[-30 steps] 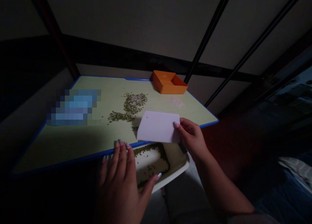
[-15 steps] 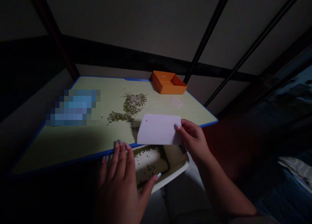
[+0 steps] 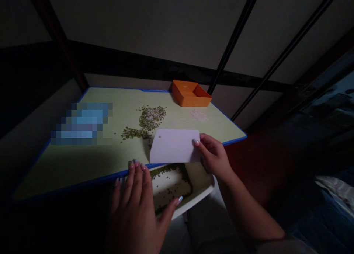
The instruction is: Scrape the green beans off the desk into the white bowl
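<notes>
My right hand (image 3: 214,152) pinches a white plastic scraper (image 3: 174,146) by its right end, thumb on top. The scraper, flat with a small hole near its upper left corner, is at the table's front edge. Behind it, small green beans (image 3: 152,117) lie scattered over the pale table (image 3: 110,158), mixed with small whitish bits. Below the edge is a white tray (image 3: 193,206) with more green beans (image 3: 186,174) inside, mostly along its walls. My left hand (image 3: 141,206) stretches over the tray's left side, fingers spread, fingertips at the table edge. Its palm side is hidden.
An orange open box (image 3: 192,95) stands at the table's back right. A whitish patch of small bits (image 3: 199,115) lies in front of it. At the left is a blurred-out blue item (image 3: 85,121). A panelled wall (image 3: 138,29) rises behind the table.
My right hand and the scraper have shifted slightly left along the table edge. My left hand and the tray stay nearly where they were.
</notes>
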Motion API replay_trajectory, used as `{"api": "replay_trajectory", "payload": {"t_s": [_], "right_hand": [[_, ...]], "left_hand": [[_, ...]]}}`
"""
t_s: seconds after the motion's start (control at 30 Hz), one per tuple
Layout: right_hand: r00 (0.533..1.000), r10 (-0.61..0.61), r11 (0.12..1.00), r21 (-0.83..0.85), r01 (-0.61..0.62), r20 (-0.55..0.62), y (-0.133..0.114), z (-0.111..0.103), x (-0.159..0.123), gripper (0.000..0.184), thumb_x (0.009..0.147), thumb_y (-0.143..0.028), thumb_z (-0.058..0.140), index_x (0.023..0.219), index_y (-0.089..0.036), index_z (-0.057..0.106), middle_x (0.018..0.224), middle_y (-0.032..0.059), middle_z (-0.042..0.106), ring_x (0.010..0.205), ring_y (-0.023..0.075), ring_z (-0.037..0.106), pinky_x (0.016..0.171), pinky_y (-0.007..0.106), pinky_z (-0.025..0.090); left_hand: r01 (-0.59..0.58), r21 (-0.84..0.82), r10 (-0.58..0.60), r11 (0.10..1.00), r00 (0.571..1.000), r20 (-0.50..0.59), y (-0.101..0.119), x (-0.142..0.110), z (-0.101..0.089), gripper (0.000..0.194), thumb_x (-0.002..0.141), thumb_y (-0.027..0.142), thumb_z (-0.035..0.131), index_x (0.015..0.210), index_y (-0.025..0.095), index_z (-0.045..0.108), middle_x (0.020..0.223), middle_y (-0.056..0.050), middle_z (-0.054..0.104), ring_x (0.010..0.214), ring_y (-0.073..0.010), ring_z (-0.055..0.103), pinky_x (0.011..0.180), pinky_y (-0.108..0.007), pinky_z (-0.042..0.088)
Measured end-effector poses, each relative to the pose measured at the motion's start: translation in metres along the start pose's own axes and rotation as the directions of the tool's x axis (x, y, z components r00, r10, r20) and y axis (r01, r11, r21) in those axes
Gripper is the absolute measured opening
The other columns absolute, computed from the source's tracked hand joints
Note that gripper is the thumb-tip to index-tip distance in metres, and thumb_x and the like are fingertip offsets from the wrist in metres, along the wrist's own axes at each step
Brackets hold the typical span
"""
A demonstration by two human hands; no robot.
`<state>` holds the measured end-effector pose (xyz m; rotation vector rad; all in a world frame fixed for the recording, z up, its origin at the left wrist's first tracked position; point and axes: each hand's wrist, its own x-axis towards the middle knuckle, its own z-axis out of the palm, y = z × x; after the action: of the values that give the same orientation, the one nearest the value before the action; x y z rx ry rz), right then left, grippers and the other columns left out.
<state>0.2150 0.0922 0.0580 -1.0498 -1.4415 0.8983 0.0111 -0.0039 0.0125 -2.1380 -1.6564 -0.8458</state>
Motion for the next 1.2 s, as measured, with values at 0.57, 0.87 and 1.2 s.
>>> {"api": "replay_trajectory", "payload": {"t_s": [0.57, 0.87, 1.2], "right_hand": [[0.908, -0.375, 0.844, -0.474, 0.251, -0.188, 0.000, -0.050, -0.057, 0.010, 0.092, -0.026, 0.061, 0.084, -0.025, 0.067, 0.067, 0.0009, 0.066, 0.057, 0.0151, 0.060, 0.051, 0.026, 0.046], [0.781, -0.615, 0.634, -0.520, 0.573, 0.110, 0.002, -0.038, -0.074, 0.042, 0.087, -0.006, 0.058, 0.121, -0.030, 0.063, 0.100, 0.0064, 0.080, 0.093, 0.0244, 0.077, 0.077, 0.036, 0.065], [0.749, -0.642, 0.593, -0.514, 0.620, 0.163, 0.001, -0.034, -0.062, 0.039, 0.088, -0.007, 0.054, 0.120, -0.027, 0.066, 0.098, 0.0080, 0.080, 0.092, 0.0239, 0.078, 0.078, 0.035, 0.065]], "left_hand": [[0.000, 0.009, 0.000, 1.000, 1.000, 0.009, 0.000, 0.001, 0.001, 0.080, 0.095, 0.060, 0.034, 0.141, -0.006, 0.039, 0.142, -0.036, 0.050, 0.137, -0.0448, 0.045, 0.107, -0.062, 0.036], [-0.001, -0.009, 0.001, 1.000, 1.000, 0.001, -0.002, -0.001, 0.002, 0.089, 0.093, 0.063, 0.035, 0.156, 0.003, 0.013, 0.144, -0.035, 0.049, 0.138, -0.0450, 0.045, 0.104, -0.065, 0.039], [-0.015, -0.004, 0.015, 1.000, 1.000, 0.000, -0.004, 0.001, 0.002, 0.090, 0.093, 0.063, 0.034, 0.156, 0.003, 0.011, 0.143, -0.035, 0.049, 0.135, -0.0469, 0.047, 0.102, -0.067, 0.042]]}}
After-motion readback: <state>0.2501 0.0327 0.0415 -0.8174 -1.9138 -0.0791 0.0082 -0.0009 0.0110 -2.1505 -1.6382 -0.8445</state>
